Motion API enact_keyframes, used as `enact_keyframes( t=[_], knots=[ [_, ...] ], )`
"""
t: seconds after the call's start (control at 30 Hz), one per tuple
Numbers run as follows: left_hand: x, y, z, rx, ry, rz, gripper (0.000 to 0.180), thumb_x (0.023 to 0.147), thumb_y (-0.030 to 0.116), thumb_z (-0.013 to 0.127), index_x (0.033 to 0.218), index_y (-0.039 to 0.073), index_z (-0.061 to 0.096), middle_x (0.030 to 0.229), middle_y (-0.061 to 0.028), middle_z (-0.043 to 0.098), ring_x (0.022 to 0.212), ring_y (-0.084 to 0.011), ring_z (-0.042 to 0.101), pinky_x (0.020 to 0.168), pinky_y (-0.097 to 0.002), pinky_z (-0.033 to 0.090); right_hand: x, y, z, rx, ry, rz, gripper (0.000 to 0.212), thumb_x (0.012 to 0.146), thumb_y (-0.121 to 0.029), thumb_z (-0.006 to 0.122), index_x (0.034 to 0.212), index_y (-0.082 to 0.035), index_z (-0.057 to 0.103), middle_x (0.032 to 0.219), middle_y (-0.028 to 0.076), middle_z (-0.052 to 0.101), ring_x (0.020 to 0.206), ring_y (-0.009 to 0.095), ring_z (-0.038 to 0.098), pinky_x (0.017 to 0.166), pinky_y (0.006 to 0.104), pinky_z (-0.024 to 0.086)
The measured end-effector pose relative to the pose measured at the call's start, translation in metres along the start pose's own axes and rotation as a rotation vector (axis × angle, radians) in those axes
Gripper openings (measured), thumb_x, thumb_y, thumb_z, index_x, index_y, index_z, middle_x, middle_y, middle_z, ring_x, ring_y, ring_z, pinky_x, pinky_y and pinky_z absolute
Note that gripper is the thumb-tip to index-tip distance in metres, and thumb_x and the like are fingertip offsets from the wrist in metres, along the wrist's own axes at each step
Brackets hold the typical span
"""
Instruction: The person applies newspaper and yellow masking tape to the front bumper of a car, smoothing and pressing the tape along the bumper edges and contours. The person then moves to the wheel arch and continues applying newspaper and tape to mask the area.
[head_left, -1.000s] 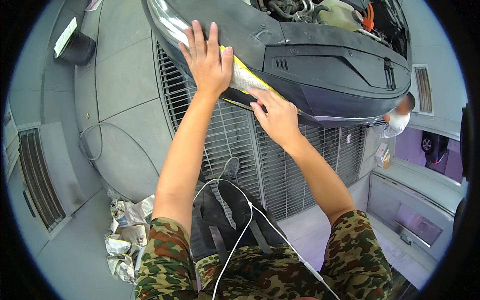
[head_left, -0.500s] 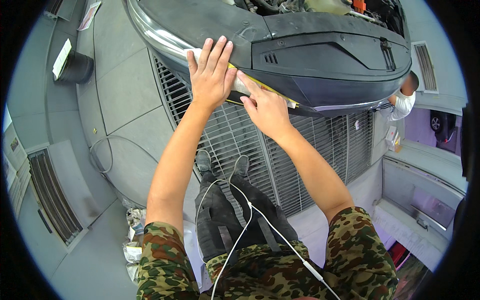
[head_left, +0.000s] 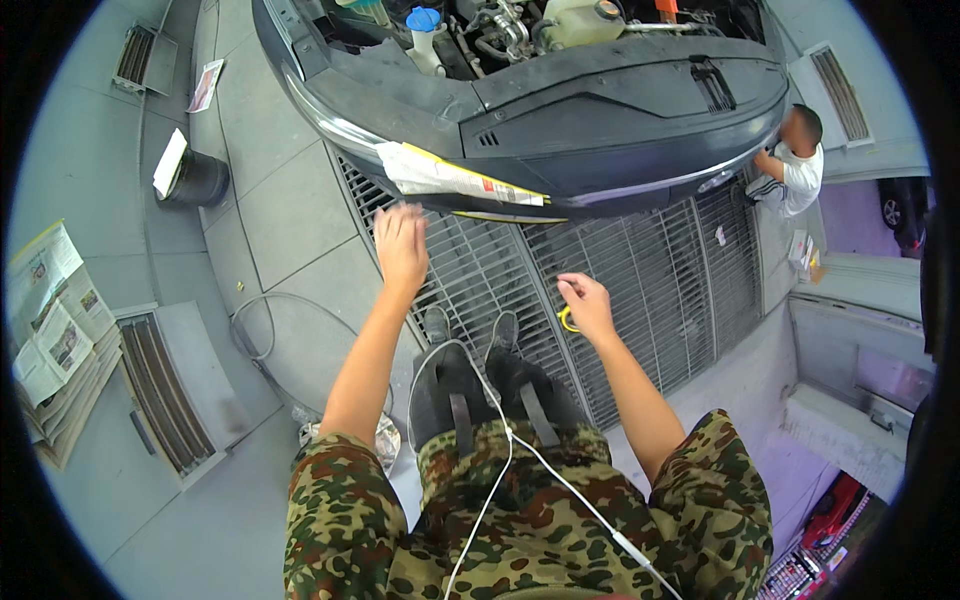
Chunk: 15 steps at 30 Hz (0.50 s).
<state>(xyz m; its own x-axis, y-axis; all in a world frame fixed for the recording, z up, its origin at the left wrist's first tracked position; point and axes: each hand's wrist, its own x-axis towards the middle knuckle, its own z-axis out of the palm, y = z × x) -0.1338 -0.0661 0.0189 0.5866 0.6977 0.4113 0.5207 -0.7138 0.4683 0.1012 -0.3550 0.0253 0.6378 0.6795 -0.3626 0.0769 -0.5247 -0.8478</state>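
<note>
A folded sheet of newspaper [head_left: 435, 175] is fixed with yellow tape along the front edge of a dark car bumper [head_left: 630, 165]. My left hand [head_left: 400, 248] is in the air just below the sheet, apart from it. Its fingers are loosely spread and a little blurred, with nothing seen in them. Lower and farther right, my right hand [head_left: 588, 305] is closed on a roll of yellow tape [head_left: 568, 319], which pokes out beside the palm. A second yellow strip [head_left: 500, 217] runs along the bumper's lower edge.
The engine bay [head_left: 500, 40] is open above the bumper. Floor grating [head_left: 640, 290] lies beneath me. A person in white [head_left: 800, 165] crouches at the car's right end. At left are a black bin [head_left: 200, 180], a hose [head_left: 270, 330] and hanging newspapers [head_left: 65, 330].
Both hands have come off the newspaper on the bumper and drawn back toward me. The paper stays on the bumper, and the tape roll now shows in my right hand.
</note>
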Motion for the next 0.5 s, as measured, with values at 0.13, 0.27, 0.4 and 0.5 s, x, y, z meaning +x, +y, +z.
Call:
enact_keyframes(
  t=[0.13,0.27,0.4,0.5],
  knots=[
    [-0.107,0.029,-0.041,-0.158,-0.259,-0.257,0.024,0.104,0.02,0.067,0.086,0.003,0.067,0.091,-0.015,0.067,0.09,-0.0391,0.062,0.082,-0.0483,0.051,-0.058,0.052,-0.033,0.222,0.034,0.251,0.023,0.103,-0.014,0.073,0.12,0.001,0.077,0.092,0.0,0.072,0.074,0.005,0.06,0.064,0.0235,0.046],
    [-0.118,0.041,-0.057,-0.275,-0.343,-0.341,0.013,0.094,0.014,0.078,0.088,0.005,0.071,0.096,-0.0134,0.072,0.097,-0.0355,0.068,0.085,-0.0444,0.055,-0.079,0.059,-0.044,0.311,0.012,0.44,0.024,0.102,-0.013,0.073,0.122,0.001,0.076,0.094,0.0,0.072,0.075,0.005,0.059,0.064,0.0234,0.045],
    [-0.022,0.025,-0.038,-0.166,-0.246,0.197,0.036,0.088,0.009,0.082,0.122,0.008,0.072,0.126,-0.0102,0.071,0.116,-0.034,0.067,0.097,-0.0462,0.053,-0.069,0.037,-0.014,0.266,0.006,0.396,0.027,0.101,-0.014,0.074,0.122,0.003,0.075,0.098,0.003,0.074,0.084,0.009,0.065,0.075,0.0272,0.052],
    [0.055,0.016,-0.005,-0.073,-0.299,0.589,0.054,0.086,0.013,0.078,0.138,0.003,0.066,0.139,-0.0107,0.066,0.134,-0.0304,0.06,0.111,-0.0464,0.048,-0.061,0.018,0.02,0.236,0.026,0.326,0.029,0.101,-0.017,0.075,0.123,0.002,0.075,0.098,0.004,0.075,0.085,0.011,0.066,0.079,0.0297,0.054]
  ],
)
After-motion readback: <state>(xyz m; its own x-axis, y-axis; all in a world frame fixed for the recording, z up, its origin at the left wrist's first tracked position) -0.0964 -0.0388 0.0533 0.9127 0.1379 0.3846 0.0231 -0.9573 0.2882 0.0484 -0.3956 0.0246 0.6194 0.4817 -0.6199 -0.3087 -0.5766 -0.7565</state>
